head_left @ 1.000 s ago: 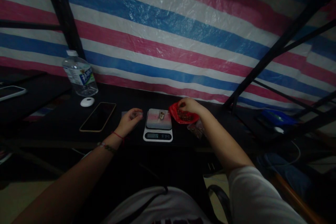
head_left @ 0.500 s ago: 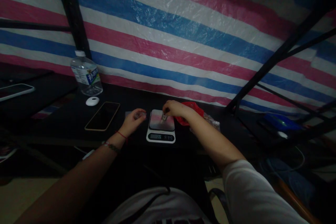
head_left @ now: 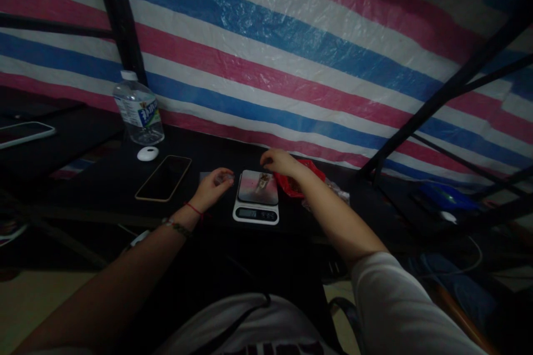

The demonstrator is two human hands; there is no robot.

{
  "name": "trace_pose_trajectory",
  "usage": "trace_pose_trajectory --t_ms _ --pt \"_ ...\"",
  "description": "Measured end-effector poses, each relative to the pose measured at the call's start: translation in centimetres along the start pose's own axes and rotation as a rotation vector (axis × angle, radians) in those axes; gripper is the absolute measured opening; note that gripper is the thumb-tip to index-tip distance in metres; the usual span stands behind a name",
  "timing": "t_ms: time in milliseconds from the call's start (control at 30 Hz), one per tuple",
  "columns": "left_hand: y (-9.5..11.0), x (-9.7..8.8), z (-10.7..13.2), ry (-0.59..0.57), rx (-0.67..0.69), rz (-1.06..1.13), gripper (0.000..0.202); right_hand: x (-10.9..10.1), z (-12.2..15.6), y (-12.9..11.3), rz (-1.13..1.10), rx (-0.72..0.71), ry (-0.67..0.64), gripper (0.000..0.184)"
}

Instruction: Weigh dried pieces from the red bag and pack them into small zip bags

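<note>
A white kitchen scale (head_left: 245, 206) lies in front of me, its small display lit. On its metal plate rests a small brownish bundle (head_left: 263, 182), too dim to make out exactly. My right hand (head_left: 280, 162) hovers over the plate's back right edge, fingers bent and a little apart, with nothing visible in them. Just right of the scale, partly under my right forearm, is a red plastic bag (head_left: 287, 184) lying open. Left of the scale, my left hand (head_left: 213, 186) has its fingers curled round a small piece of clear plastic (head_left: 220, 178), perhaps a bag.
A phone (head_left: 164, 178), a white rounded object (head_left: 147, 153) and a clear plastic bottle (head_left: 139, 113) stand to the left on the black table (head_left: 195, 150). Another clear bag (head_left: 338, 192) lies behind my right forearm. Striped sheeting (head_left: 266, 72) and dark metal bars (head_left: 125, 28) close off the back.
My right hand has let go of the small brownish bundle on the plate and moved up and slightly right. My left hand stays beside the scale. The view has shifted slightly.
</note>
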State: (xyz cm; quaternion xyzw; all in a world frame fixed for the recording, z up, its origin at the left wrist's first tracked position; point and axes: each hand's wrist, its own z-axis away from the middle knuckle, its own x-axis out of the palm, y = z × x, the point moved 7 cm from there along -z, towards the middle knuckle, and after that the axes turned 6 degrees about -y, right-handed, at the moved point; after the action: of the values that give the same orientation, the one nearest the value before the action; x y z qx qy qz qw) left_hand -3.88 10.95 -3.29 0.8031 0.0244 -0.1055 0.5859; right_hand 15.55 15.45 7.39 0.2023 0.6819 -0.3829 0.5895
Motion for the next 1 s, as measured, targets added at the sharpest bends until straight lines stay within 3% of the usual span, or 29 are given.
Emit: trace_pose_trajectory --t_ms 100,233,400,567,667,767,900,1000 --pt "-0.1 0.0 0.0 -0.003 0.0 0.044 0.038 0.0 -2.3 1.8 0.013 0.07 0.058 0.027" --pt "-0.4 0.0 0.1 -0.011 0.004 0.046 0.038 1.9 -6.2 3.5 0.033 0.096 -0.01 0.031" --pt "-0.5 0.1 0.0 -0.017 0.014 0.038 0.035 5.8 -9.7 3.0 0.181 0.007 -0.23 0.029" --pt "-0.5 0.1 0.1 -0.014 0.007 0.044 0.035 7.7 -11.0 2.7 0.2 -0.001 -0.297 0.021" --pt "-0.4 0.0 0.0 -0.014 0.012 0.032 0.034 6.9 -10.7 2.8 0.203 -0.001 -0.28 0.018" --pt "-0.2 0.0 0.1 -0.009 0.013 0.01 0.034 4.8 -9.1 3.1 0.189 0.011 -0.235 0.022" --pt "0.2 0.1 0.1 -0.008 0.008 -0.021 0.032 1.3 -5.0 2.3 0.083 -0.045 -0.104 0.023" --pt "0.1 0.1 0.1 -0.009 0.003 -0.03 0.033 0.2 -1.6 1.4 0.005 -0.068 -0.072 0.021"
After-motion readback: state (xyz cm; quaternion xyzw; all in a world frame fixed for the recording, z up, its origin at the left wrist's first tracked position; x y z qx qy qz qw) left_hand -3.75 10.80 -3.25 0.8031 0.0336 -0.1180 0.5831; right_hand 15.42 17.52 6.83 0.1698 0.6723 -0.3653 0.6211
